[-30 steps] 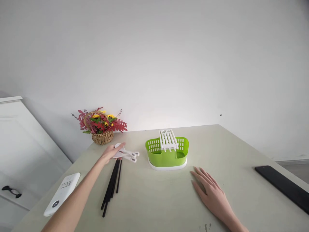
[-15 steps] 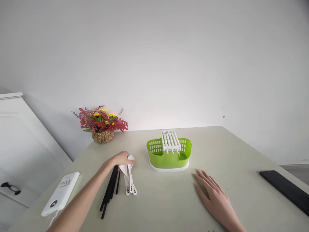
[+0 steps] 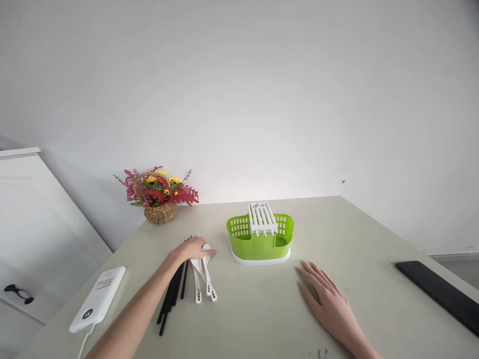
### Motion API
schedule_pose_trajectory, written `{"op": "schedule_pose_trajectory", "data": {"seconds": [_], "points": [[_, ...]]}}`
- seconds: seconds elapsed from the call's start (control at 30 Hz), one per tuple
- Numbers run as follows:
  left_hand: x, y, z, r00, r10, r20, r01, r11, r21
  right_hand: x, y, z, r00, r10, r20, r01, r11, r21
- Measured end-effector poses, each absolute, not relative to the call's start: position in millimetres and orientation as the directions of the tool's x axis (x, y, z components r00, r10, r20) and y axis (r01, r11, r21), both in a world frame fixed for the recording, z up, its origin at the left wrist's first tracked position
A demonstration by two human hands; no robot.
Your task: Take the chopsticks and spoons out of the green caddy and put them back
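The white spoons (image 3: 202, 276) are found on the pale table (image 3: 262, 319), just to the left of the green cutlery holder (image 3: 260, 240). Their bowls are covered by the left hand (image 3: 192, 248), and their handles are pointed toward the near edge of the table. The fingers (image 3: 208, 253) of this hand are laid over the bowl ends and are curled only loosely; whether the spoons are truly gripped or only pressed down cannot be told. Black chopsticks (image 3: 172, 293) are seen just beside the spoons, on their left, lying in a loose bundle, and their far ends are partly hidden under the same hand.

The right hand (image 3: 329, 301) is placed flat on the table with the palm down and the fingers spread, and nothing is held in it. It is located in front of the holder and to its right, apart from it.

A white rack (image 3: 262, 218) is set across the top of the holder. A white power bank (image 3: 98, 299) is lying near the left edge of the table. A small basket of flowers (image 3: 159, 195) is standing by the wall, and a black flat object (image 3: 441, 289) is seen at the right edge.
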State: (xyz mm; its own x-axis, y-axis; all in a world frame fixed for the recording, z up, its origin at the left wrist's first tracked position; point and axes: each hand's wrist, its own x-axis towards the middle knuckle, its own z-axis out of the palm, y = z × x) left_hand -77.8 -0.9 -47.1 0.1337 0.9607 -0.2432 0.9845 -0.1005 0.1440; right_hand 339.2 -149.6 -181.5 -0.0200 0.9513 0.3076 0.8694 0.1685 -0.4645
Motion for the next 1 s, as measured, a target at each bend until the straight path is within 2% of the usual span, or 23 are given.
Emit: {"op": "schedule_pose_trajectory", "data": {"seconds": [0.2, 0.4, 0.77, 1.0], "points": [[-73.2, -6.2, -56.3, 0.129, 0.988, -0.088, 0.991, -0.132, -0.025, 338.7, -148.5, -184.4, -0.009, 0.950, 0.312, 0.870, 0.161, -0.466], [-72.2, -3.8, -64.3, 0.123, 0.992, -0.020, 0.982, -0.125, -0.141, 339.0, -149.6, -183.6, -0.009, 0.946, 0.325, 0.869, 0.168, -0.466], [-63.7, -11.2, -61.6, 0.089, 0.991, 0.097, 0.982, -0.071, -0.174, 338.0, -149.0, -178.8, -0.022, 0.953, 0.301, 0.876, 0.163, -0.455], [-64.7, -14.2, -29.1, 0.155, 0.945, 0.287, 0.983, -0.118, -0.144, 338.1, -149.0, -183.2, -0.013, 0.949, 0.316, 0.865, 0.169, -0.473]]}}
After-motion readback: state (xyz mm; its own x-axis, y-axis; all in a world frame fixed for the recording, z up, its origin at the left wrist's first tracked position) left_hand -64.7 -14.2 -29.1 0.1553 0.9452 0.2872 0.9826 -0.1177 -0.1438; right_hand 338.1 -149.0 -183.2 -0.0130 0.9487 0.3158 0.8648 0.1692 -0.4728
